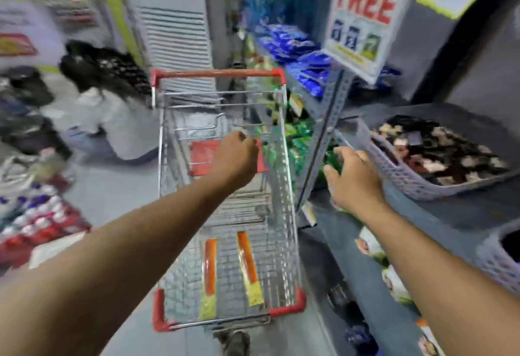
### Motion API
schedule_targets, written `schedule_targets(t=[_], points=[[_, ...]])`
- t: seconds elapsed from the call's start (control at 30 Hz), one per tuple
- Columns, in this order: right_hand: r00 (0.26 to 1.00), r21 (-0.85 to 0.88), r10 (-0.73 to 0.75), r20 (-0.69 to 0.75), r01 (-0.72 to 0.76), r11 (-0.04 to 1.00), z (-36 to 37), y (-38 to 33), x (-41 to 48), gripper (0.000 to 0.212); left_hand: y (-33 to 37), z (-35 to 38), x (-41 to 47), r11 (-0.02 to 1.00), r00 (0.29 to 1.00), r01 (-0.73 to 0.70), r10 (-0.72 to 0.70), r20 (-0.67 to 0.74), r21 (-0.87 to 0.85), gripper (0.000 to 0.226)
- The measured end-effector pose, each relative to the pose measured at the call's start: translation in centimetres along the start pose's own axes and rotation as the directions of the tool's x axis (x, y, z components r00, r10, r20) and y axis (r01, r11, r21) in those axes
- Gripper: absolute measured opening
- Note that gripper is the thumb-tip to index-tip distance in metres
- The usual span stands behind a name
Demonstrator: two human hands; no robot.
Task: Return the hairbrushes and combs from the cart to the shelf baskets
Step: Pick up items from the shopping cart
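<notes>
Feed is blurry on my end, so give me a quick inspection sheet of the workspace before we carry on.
Surface: grey shelf on the right.
Job's things: two orange packaged items lie in the cart; type unclear. Lilac basket holds dark goods.
Clutter: packets on lower shelves and floor.
Hands: left hand over the cart, grip unclear; right hand open, empty, near the basket.
Cables: nothing seen.
Surroundings: a person crouches beyond the cart; FREE sign above.

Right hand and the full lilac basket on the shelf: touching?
Cannot tell. In the head view the right hand reaches toward the lilac basket, its fingers spread near the rim, but motion blur hides any contact or gap.
</notes>
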State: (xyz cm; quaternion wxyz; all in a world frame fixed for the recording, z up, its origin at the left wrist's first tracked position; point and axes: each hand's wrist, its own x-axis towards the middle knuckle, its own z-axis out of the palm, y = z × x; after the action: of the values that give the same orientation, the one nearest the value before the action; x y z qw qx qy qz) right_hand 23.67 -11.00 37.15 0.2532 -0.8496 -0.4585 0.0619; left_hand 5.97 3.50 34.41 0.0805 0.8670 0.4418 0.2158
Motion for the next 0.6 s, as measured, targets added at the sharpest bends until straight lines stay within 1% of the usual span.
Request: schedule_targets(t=[0.07,0.13,0.17,0.23,0.3,0.37,0.4,0.47,0.53,0.6], points=[[0.996,0.057,-0.022,0.090,0.016,0.998,4.4,-2.3,0.5,0.046,-4.9,1.9,-1.8,0.991,0.988,0.137,-0.136,0.070,-0.008,0.028],[0.980,0.087,-0.022,0.196,0.005,0.996,8.4,-3.7,0.5,0.043,-8.3,4.2,-3.9,0.962,0.952,0.272,-0.265,0.153,-0.031,0.029],[0.967,0.105,-0.013,0.255,-0.014,0.994,10.5,-4.2,0.6,0.042,-9.6,5.4,-4.7,0.941,0.924,0.336,-0.321,0.208,-0.041,0.030],[0.934,0.141,0.048,0.355,-0.104,0.985,14.6,-4.9,0.9,0.041,-12.1,8.0,-5.9,0.893,0.857,0.444,-0.401,0.324,-0.069,0.033],[0.891,0.147,0.115,0.439,-0.198,0.969,18.6,-4.6,1.1,0.042,-13.8,10.8,-6.8,0.832,0.789,0.544,-0.464,0.403,-0.108,0.034],[0.841,0.115,0.176,0.511,-0.270,0.956,21.4,-3.7,0.8,0.042,-14.4,12.9,-7.9,0.746,0.716,0.647,-0.524,0.462,-0.155,0.035],[0.808,0.083,0.221,0.547,-0.315,0.945,23.4,-3.1,1.0,0.041,-14.9,14.5,-8.2,0.688,0.662,0.706,-0.557,0.501,-0.168,0.036],[0.746,0.018,0.303,0.592,-0.388,0.921,26.1,-1.8,1.1,0.038,-15.5,17.1,-8.9,0.604,0.575,0.782,-0.604,0.552,-0.155,0.039],[0.704,-0.070,0.356,0.614,-0.401,0.913,28.5,-0.4,0.9,0.035,-16.1,19.4,-9.7,0.548,0.508,0.827,-0.639,0.577,-0.121,0.043],[0.670,-0.142,0.386,0.635,-0.389,0.910,31.0,1.2,0.5,0.034,-16.5,21.8,-10.5,0.512,0.446,0.856,-0.657,0.607,-0.075,0.042]])
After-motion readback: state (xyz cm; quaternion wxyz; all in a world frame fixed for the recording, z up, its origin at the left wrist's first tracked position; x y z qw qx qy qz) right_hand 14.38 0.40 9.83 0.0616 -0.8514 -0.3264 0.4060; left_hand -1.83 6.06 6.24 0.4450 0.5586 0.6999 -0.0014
